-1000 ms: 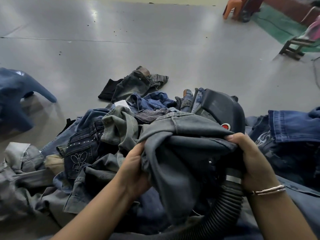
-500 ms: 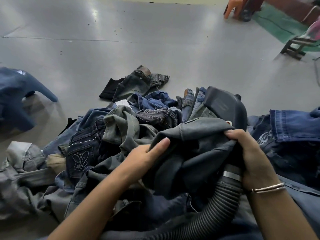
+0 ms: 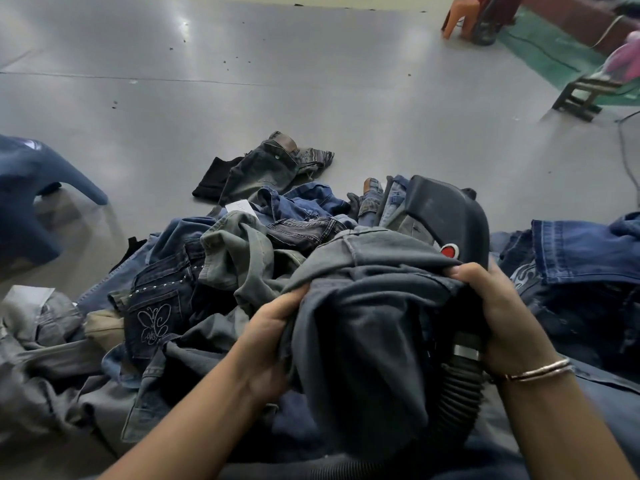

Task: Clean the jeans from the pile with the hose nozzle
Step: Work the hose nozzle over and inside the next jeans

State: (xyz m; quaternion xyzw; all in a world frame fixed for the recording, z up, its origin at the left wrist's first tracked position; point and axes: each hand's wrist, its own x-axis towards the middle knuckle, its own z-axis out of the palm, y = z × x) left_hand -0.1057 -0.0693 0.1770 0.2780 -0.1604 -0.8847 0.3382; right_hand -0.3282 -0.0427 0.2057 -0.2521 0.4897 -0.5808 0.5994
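- Head view: grey jeans (image 3: 363,306) are bunched over the hose nozzle (image 3: 446,216), near-centre, atop the pile (image 3: 214,271).
- Left hand (image 3: 273,341): was flat on the cloth 0.5 s ago, fingers now curled into the jeans' left edge.
- Right hand (image 3: 502,306): the right edge is pinched w/ nozzle neck; hose (image 3: 453,393) runs down near it.
- Judged: fabric is re-gathered & pulled taut over the nozzle, so cleaning of this pair is prob. under way.
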